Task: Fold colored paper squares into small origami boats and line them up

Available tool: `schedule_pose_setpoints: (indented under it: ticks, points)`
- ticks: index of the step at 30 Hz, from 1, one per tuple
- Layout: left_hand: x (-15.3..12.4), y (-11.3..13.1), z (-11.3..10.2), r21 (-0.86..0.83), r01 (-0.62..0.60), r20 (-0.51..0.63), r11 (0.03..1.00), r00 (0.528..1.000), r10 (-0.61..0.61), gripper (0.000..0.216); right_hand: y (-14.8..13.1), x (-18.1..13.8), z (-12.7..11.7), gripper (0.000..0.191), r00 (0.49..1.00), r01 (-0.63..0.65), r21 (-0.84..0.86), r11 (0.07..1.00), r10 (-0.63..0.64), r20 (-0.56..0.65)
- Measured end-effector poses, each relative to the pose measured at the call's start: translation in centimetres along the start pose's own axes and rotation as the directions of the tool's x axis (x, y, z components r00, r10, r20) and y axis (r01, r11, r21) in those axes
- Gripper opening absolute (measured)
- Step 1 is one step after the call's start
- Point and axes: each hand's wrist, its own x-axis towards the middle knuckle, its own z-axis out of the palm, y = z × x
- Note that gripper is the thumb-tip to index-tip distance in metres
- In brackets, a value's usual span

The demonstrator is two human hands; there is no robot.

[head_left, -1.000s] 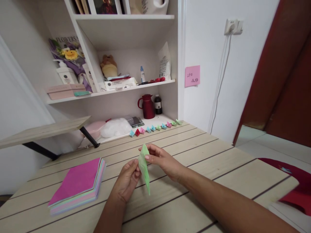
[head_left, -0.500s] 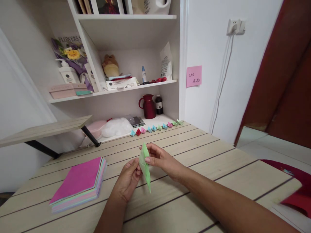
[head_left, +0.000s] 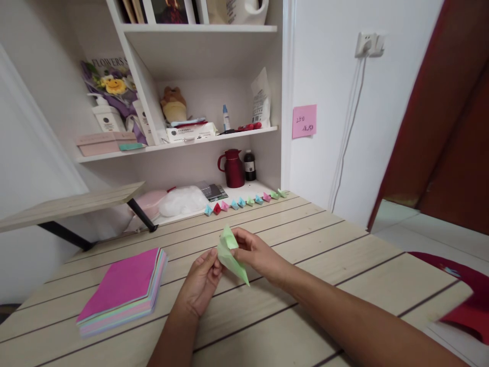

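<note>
A light green piece of folded paper (head_left: 232, 257) is held up above the wooden table (head_left: 305, 244). My left hand (head_left: 204, 278) pinches its left edge between thumb and fingers. On the other side, my right hand (head_left: 255, 252) grips the paper, with the thumb in front and the fingers partly hidden behind it. The paper's layers stand apart near the right thumb, and one pointed corner hangs toward the lower right. To the left of my hands lies a stack of coloured paper (head_left: 122, 280), magenta sheet on top.
Several small folded paper figures (head_left: 241, 203) form a row along the table's back edge. Behind them stand a dark red jug (head_left: 234, 171) and a dark bottle (head_left: 249, 165). A small raised wooden shelf (head_left: 76, 204) occupies the back left.
The green paper has turned from nearly edge-on to a wider view, and its layers have spread open. Its lower tip has swung to the right. Both hands stay almost in place.
</note>
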Motion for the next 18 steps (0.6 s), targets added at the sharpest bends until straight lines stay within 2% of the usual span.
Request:
schedule_pose_setpoints:
  ticks: [4,7,9,12,13,16,18]
  points:
    - [0.2,0.0,0.1,0.024,-0.012,-0.028,1.000,1.000,0.013,0.040,0.2,0.0,0.1,0.044,0.995,-0.032,-0.190,0.981,0.014,-0.096]
    - [0.3,0.0,0.1,0.051,-0.033,-0.055,0.998,0.998,0.036,0.042,0.4,0.1,0.1,0.051,0.993,-0.019,-0.229,0.973,-0.007,-0.115]
    - [0.3,0.0,0.2,0.082,-0.045,-0.073,0.996,0.996,0.051,0.039,0.6,0.2,-0.1,0.042,0.992,0.005,-0.233,0.972,-0.033,-0.118]
    - [0.3,-0.1,0.4,0.151,-0.043,-0.090,0.988,0.994,0.057,0.031,0.9,0.4,-0.6,0.015,0.984,0.030,-0.225,0.974,-0.068,-0.164]
    - [0.3,-0.1,0.5,0.174,-0.038,-0.094,0.984,0.994,0.055,0.029,0.9,0.5,-0.8,0.012,0.981,0.030,-0.217,0.976,-0.070,-0.183]
    - [0.3,-0.3,0.6,0.226,-0.034,-0.103,0.974,0.993,0.059,0.029,1.1,0.8,-1.2,0.017,0.971,0.012,-0.197,0.980,-0.058,-0.231]
    - [0.3,-0.3,0.6,0.247,-0.041,-0.108,0.968,0.992,0.069,0.030,1.3,0.9,-1.3,0.011,0.968,0.007,-0.201,0.980,-0.057,-0.244]
